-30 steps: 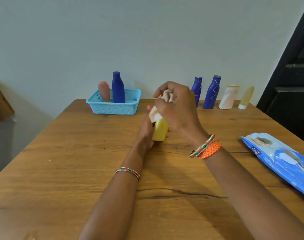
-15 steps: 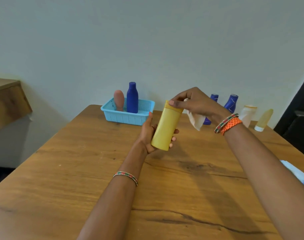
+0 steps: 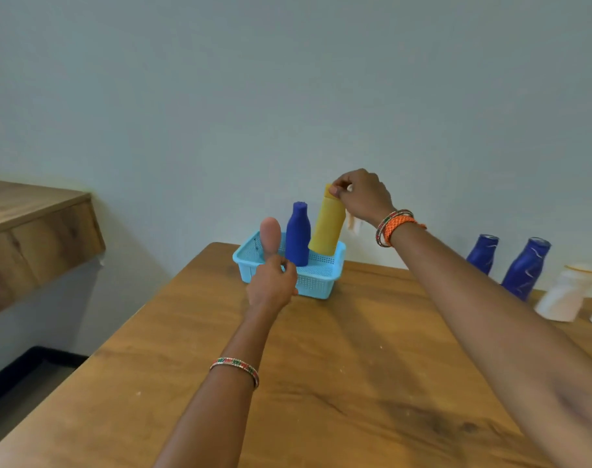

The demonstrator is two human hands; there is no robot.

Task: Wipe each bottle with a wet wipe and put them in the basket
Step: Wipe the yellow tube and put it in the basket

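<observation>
A light blue basket [image 3: 321, 282] stands at the far edge of the wooden table [image 3: 321, 383]. In it stand a pink bottle [image 3: 270, 236] and a dark blue bottle [image 3: 298, 236]. My right hand [image 3: 363, 194] grips the cap of a yellow bottle [image 3: 327, 228], whose base is inside the basket's right side, slightly tilted. A crumpled wet wipe [image 3: 352, 224] hangs from the same hand. My left hand [image 3: 271, 287] is at the basket's near left rim, fingers curled; what it touches is hidden.
Along the wall on the right stand two dark blue bottles [image 3: 483, 253] [image 3: 526, 268], a white bottle [image 3: 566, 293] and part of another container at the frame edge. A wooden shelf [image 3: 34, 231] juts out at the left.
The yellow bottle left my left hand and went in my right hand from mid-table into the basket. My left hand moved forward to the basket's rim. The view swung left and up.
</observation>
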